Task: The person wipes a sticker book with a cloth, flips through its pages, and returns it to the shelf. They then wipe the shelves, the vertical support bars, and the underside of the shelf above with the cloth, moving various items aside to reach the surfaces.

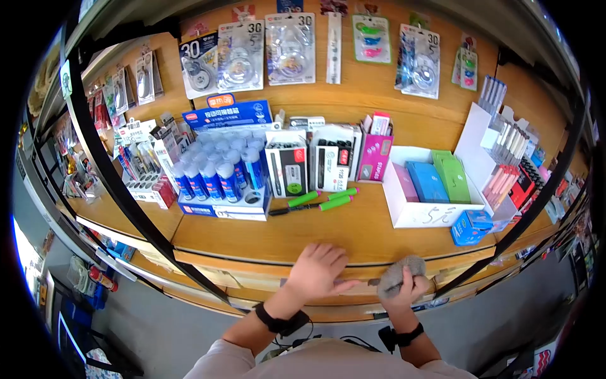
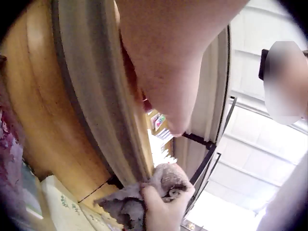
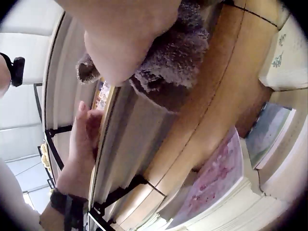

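A crumpled grey cloth (image 1: pixel 392 279) is bunched in my right hand (image 1: pixel 409 294), thumb and fingers curled round it at the front edge of the wooden shelf (image 1: pixel 265 237). To its left, my left hand (image 1: pixel 317 271) rests its fingers on the shelf's edge, thumb pointing toward the cloth and nothing in its grip. The left wrist view shows the cloth (image 2: pixel 169 179) hanging in loose folds below the right hand's grip. Seen from the right wrist, the left hand (image 3: pixel 81 144) lies against the shelf edge. Loose green markers (image 1: pixel 334 203) and a black marker (image 1: pixel 295 209) lie farther back.
Blue glue sticks (image 1: pixel 228 180) fill a display box behind my left hand. Boxes of black pens (image 1: pixel 287 167), a magenta staples box (image 1: pixel 377 155) and a white carton (image 1: pixel 432 215) stand along the shelf. A small blue box (image 1: pixel 472 227) sits near the right front edge, beside a dark upright post (image 1: pixel 536 218).
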